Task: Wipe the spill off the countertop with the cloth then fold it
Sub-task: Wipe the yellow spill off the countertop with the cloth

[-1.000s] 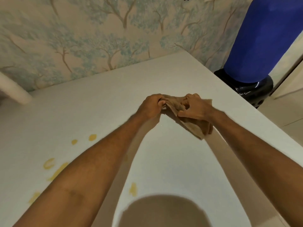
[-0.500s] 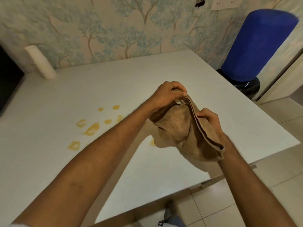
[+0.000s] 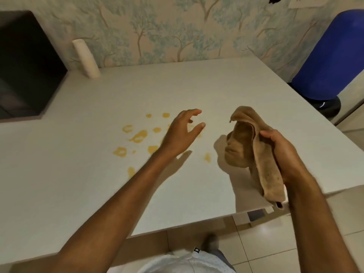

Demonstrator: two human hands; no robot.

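A yellow spill (image 3: 137, 135) lies in several blotches and drops on the white countertop (image 3: 78, 184), left of centre. My left hand (image 3: 182, 132) hovers over the right side of the spill, fingers apart and holding nothing. My right hand (image 3: 283, 152) grips a crumpled brown cloth (image 3: 248, 146) above the countertop's right part; the cloth hangs down past my wrist and is bunched, not folded.
A white roll (image 3: 85, 58) leans on the wallpapered wall at the back left. A dark box-like appliance (image 3: 23, 66) stands at the far left. A blue water bottle on a black base (image 3: 332, 62) stands beyond the right edge. Tiled floor (image 3: 275, 243) lies below the near edge.
My left hand has let go of the cloth and moved left over the spill. The cloth now hangs from my right hand alone. The view has pulled back.
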